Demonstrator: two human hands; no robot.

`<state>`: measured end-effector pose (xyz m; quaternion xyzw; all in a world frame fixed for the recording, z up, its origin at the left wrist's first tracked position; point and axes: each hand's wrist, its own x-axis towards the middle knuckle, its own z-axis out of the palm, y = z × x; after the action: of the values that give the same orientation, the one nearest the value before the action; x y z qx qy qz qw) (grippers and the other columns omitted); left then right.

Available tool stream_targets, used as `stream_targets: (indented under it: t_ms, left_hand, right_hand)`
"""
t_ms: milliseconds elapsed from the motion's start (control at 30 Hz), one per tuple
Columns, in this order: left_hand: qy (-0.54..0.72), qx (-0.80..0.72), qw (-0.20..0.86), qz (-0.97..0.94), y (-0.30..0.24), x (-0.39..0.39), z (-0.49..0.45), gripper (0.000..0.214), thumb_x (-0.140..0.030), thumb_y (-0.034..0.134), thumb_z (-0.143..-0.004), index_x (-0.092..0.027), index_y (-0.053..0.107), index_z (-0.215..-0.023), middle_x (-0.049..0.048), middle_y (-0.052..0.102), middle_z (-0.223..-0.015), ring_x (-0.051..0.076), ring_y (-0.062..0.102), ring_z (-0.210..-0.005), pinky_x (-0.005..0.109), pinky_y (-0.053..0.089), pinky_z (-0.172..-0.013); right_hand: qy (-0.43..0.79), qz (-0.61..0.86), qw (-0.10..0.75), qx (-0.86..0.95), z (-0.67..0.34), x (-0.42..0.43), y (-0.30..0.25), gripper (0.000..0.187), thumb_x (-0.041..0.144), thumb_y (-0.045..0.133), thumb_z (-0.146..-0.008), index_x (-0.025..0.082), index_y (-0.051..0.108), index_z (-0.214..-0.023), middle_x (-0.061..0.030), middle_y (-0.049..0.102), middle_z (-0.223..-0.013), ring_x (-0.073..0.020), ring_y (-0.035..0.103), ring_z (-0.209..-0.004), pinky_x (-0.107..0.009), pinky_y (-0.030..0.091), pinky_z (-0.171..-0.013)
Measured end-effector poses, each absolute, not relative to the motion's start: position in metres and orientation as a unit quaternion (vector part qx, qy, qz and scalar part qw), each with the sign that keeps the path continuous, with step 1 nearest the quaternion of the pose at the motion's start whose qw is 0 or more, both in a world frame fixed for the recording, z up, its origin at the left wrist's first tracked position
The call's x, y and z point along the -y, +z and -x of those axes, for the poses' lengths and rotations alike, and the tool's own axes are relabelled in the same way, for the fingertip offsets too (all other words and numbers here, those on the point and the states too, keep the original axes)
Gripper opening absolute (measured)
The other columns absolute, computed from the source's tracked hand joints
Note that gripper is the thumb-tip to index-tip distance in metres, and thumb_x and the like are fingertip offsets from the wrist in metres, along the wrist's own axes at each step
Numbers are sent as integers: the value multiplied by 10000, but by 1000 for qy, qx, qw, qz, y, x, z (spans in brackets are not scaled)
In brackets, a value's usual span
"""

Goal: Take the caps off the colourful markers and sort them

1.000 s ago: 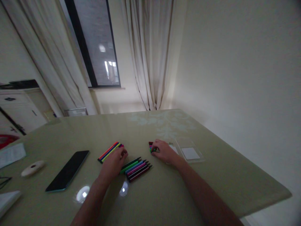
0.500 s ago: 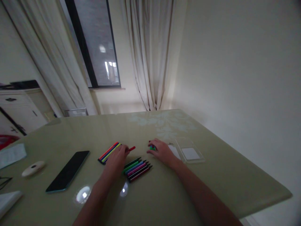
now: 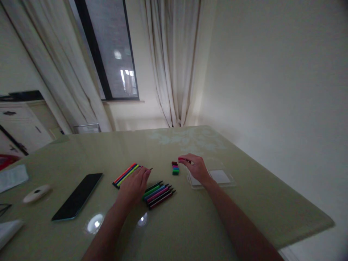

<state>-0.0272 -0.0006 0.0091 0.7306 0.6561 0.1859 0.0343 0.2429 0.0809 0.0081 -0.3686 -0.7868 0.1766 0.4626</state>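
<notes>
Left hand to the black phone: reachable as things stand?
Likely yes. The phone lies flat left of the left hand, bare table between them. The hand seems to grip a marker, so it's not free. Right hand pinches a red cap, well clear.

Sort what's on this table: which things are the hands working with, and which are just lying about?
In use: left hand on a thin marker; right hand pinching a small red cap; stack of coloured caps; row of bright markers; row of dark-tipped markers; clear plastic case.
Lying about: black flat smartphone; white oval object; white paper sheet.
</notes>
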Motion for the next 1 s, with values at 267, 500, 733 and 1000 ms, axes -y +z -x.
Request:
stream_targets:
  t_ms: [267, 500, 733, 1000]
  left_hand:
    - [171, -635, 76, -750, -9, -6, 36, 363, -286, 316, -1036, -202, 669, -1057, 118, 624, -1209, 239, 578, -1199, 373, 432, -1044]
    - [159, -619, 109, -761, -6, -5, 38, 256, -329, 441, -1000, -207, 666, -982, 93, 656, -1081, 247, 621, -1074, 352, 466, -932]
    - [151, -636, 94, -751, -3, -6, 40, 278, -323, 418, -1011, -209, 664, -950, 88, 673, -1054, 244, 640, -1024, 352, 473, -893]
    - [90, -770, -39, -631, 4, 2, 52, 303, -305, 422, -998, -152, 584, -1202, 157, 636, -1176, 321, 621, -1088, 422, 496, -892]
  right_hand:
    - [164, 406, 328, 837, -241, -84, 2, 91, 234, 816, -819, 174, 781, -878, -19, 638, -816, -130, 568, -694, -250, 423, -683]
    - [149, 382, 261, 874, -230, -71, 2, 69, 214, 762, -867, 168, 731, -908, -30, 640, -891, -152, 574, -775, -261, 405, -738]
    - [157, 368, 260, 879, -230, -70, 3, 50, 184, 763, -840, 173, 725, -871, -18, 647, -854, -147, 562, -734, -255, 398, -716]
    - [151, 388, 240, 877, -235, -73, 0, 54, 180, 767, -816, 172, 719, -840, -10, 645, -813, -147, 557, -724, -250, 376, -692]
